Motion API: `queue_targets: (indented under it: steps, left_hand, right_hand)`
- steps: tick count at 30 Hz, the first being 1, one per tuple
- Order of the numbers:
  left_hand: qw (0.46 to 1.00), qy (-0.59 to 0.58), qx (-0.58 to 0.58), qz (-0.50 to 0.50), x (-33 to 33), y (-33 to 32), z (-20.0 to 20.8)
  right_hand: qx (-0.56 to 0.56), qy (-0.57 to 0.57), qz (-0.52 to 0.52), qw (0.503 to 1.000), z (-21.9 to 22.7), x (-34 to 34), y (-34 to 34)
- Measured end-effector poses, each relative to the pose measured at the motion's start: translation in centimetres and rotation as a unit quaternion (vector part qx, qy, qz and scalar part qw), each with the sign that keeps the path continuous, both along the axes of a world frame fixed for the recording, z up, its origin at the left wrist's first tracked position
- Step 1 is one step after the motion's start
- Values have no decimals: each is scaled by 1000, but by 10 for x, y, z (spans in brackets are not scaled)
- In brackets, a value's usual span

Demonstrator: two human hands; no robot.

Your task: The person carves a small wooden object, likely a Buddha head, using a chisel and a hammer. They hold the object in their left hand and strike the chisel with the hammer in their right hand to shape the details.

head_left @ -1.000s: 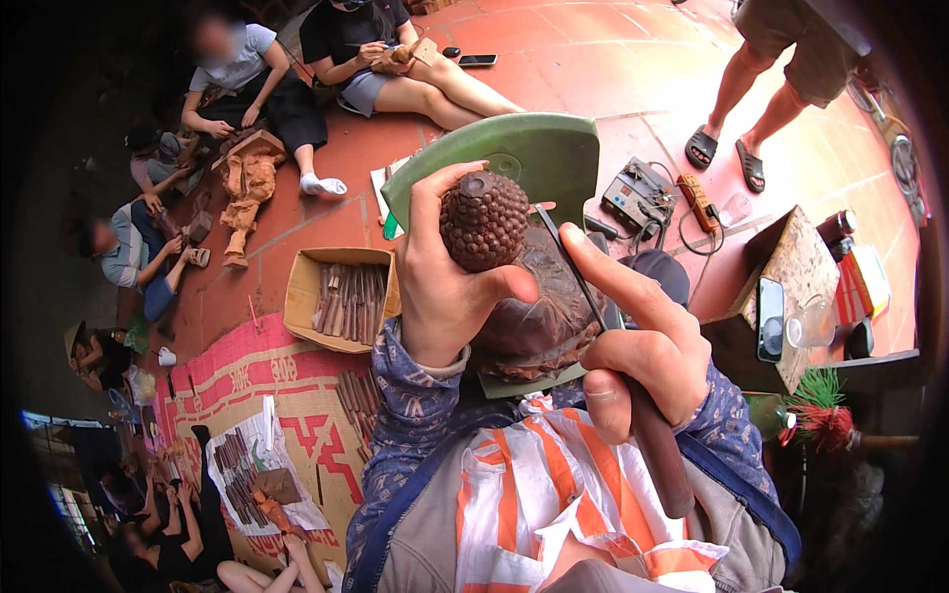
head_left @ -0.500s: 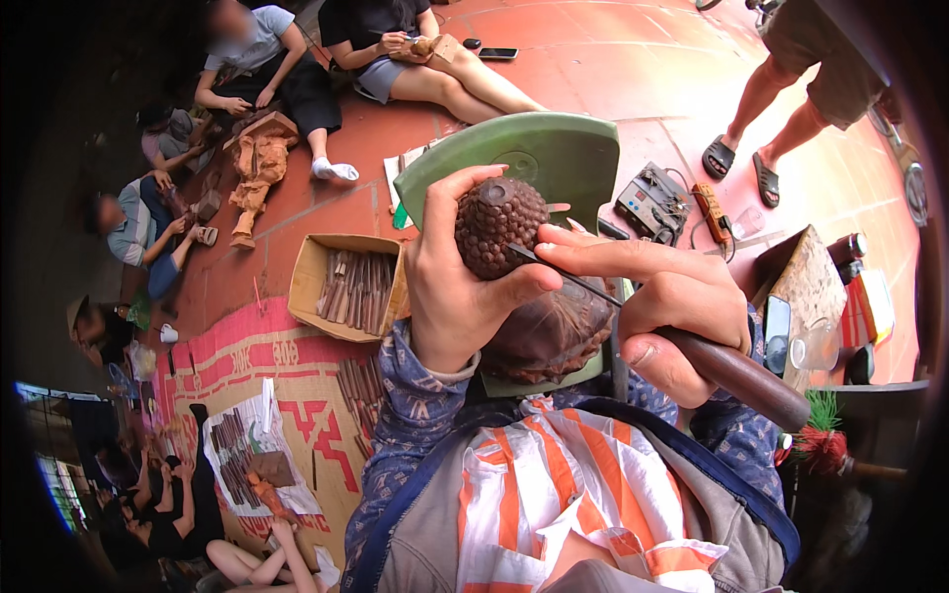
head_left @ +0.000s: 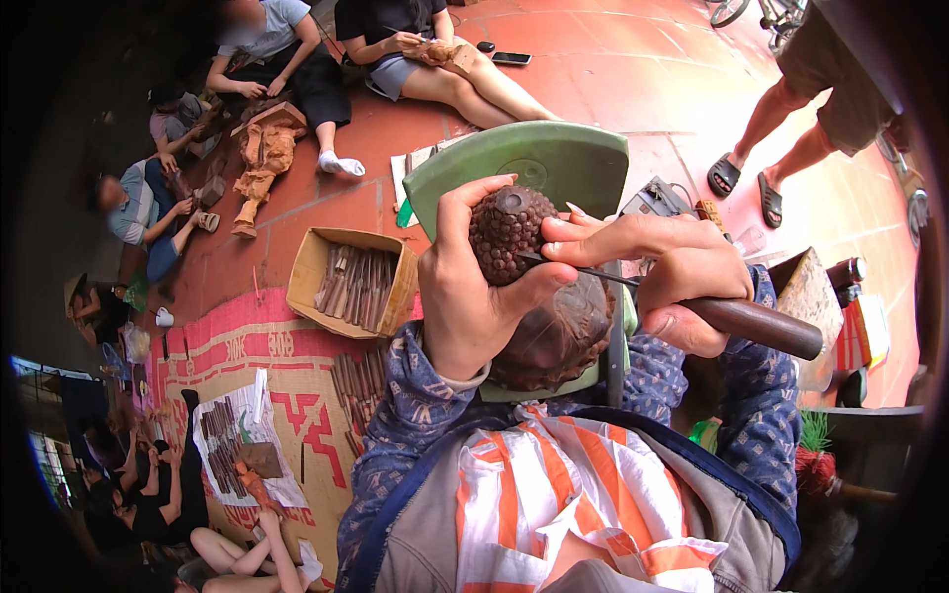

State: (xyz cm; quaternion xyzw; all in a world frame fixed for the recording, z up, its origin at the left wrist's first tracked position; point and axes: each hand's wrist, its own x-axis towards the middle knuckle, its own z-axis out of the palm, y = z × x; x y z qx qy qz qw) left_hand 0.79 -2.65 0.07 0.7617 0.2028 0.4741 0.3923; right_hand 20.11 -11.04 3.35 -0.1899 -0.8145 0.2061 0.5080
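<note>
A dark brown wooden carving (head_left: 554, 341) stands upright in front of me, its rounded top (head_left: 506, 232) covered in small knobs. My left hand (head_left: 455, 296) is wrapped round that top, thumb on the near side. In my right hand (head_left: 692, 272) is a carving chisel (head_left: 761, 324) with a thin dark blade and a round wooden handle. Its tip touches the knobs on the right, close to my left thumb. My right fingertips rest along the blade beside the carving. A green plastic chair (head_left: 583, 153) is behind and under the carving.
Left of me is a cardboard box (head_left: 403, 287) of chisels, with more chisels (head_left: 358, 390) on the patterned mat (head_left: 311, 371). Other people sit at the far left, near a reddish wooden figure (head_left: 262, 173). A person in sandals (head_left: 725, 176) stands at the far right. A grey electrical box (head_left: 656, 198) sits behind my right hand.
The chisel handle has swung upward and lies flatter, my right hand turning with it. The view has shifted slightly. My left hand keeps its hold on the carving.
</note>
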Motion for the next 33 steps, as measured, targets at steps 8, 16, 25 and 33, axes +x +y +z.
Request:
queue_targets:
  steps: [8,16,25,33]
  left_hand:
    - [999,1,32,18,1,0,0]
    - [1000,1,27,5,2,2,3]
    - [990,-83,110,10,-13,9,-1]
    - [924,-39,320,-206,-17,-75,20]
  right_hand:
    - [42,-102,1,994,17,6,6]
    - [65,-111,-33,991,12,3,3]
    - [102,174,-224,953,-20,-17,-46]
    - [13,-67,-179,982,-30,-41,-94]
